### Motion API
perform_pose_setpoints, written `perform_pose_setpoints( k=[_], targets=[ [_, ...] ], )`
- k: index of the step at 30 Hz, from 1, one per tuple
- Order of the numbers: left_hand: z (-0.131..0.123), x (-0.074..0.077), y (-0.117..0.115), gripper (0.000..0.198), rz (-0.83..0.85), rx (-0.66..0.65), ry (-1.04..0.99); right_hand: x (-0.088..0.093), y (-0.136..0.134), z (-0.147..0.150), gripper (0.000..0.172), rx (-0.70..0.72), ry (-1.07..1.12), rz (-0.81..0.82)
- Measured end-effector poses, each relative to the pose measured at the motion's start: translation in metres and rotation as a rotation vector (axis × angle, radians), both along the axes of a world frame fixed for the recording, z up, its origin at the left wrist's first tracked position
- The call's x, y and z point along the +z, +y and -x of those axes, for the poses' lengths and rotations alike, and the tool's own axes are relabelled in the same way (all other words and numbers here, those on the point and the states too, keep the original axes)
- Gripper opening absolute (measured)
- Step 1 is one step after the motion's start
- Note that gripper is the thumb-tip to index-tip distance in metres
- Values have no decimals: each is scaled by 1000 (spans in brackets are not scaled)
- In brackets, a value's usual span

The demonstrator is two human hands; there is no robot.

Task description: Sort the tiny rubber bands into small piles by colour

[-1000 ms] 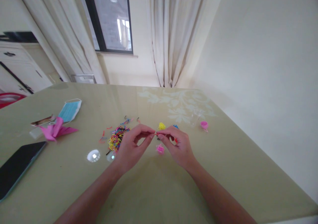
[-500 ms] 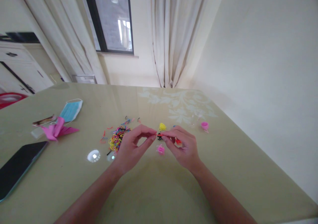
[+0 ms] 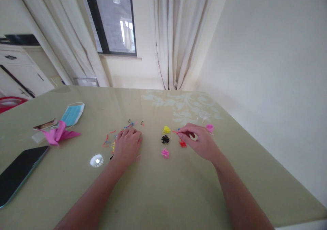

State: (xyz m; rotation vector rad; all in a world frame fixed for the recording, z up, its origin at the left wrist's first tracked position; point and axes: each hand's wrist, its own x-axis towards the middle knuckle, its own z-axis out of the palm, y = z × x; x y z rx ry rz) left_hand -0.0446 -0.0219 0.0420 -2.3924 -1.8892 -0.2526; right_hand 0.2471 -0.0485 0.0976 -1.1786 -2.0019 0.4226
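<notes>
My left hand (image 3: 127, 145) lies over the mixed pile of coloured rubber bands (image 3: 113, 146), its fingers spread and hiding most of the pile. My right hand (image 3: 198, 140) pinches a red band (image 3: 175, 132) between thumb and fingertips, above a small red pile (image 3: 182, 143). Between the hands are a yellow pile (image 3: 167, 129), a black pile (image 3: 165, 139) and a pink pile (image 3: 165, 153). A bit of blue (image 3: 179, 129) shows beside my right fingertips.
At the left lie a phone (image 3: 21, 170), a pink folded-paper bird (image 3: 60, 133), a blue mask (image 3: 73, 114) and a brown strip (image 3: 45, 124). A pink cup (image 3: 209, 128) stands beyond my right hand. A wall borders the table's right side.
My hands have moved apart. My left hand has gone left onto the mixed pile and let go of the red band; my right hand has moved slightly right, still pinching it.
</notes>
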Motion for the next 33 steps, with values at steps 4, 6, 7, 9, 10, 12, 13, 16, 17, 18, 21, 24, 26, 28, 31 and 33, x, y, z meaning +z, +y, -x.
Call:
perform_pose_setpoints(
  k=[4,6,7,9,10,12,13,16,17,18,21,24,26,28,31,33],
  targets=[
    [1,-2,4,28,15,-13,-2,-9,14,-28,17,-93,-345,152],
    [2,-3,6,29,19,-21,-9,-15,18,-35,17,-132,-447,173],
    [2,-4,6,29,18,-25,-14,-18,20,-37,17,-138,-476,176],
    [3,-7,8,30,6,-30,-32,-21,22,-37,18,-139,-511,180],
    [3,-8,8,30,-2,-32,-42,-22,22,-36,18,-140,-527,185],
    [4,-12,10,32,-15,-33,-51,-24,23,-34,19,-146,-559,198],
    [5,-15,11,34,-18,-37,-49,-26,24,-33,19,-149,-567,201],
    [6,-19,12,37,-34,-57,-39,-32,26,-33,19,-146,-549,194],
    [6,-20,13,37,-48,-69,-50,-34,26,-34,19,-139,-542,191],
    [6,-20,13,38,-67,-81,-78,-35,27,-35,19,-134,-542,191],
    [1,-14,11,37,-113,-118,-311,-33,28,-35,21,-146,-566,200],
    [-9,-2,5,30,-106,-187,-723,-25,24,-27,20,-177,-492,171],
    [-17,6,-4,29,-61,-250,-1018,-18,19,-17,17,-170,-346,123],
    [-26,14,-14,30,-7,-308,-1234,-12,11,-4,14,-87,-180,88],
    [-35,21,-28,30,44,-367,-1376,-7,0,15,20,95,6,65],
    [-38,24,-34,29,74,-381,-1412,-6,-6,24,23,144,100,40]
  ],
)
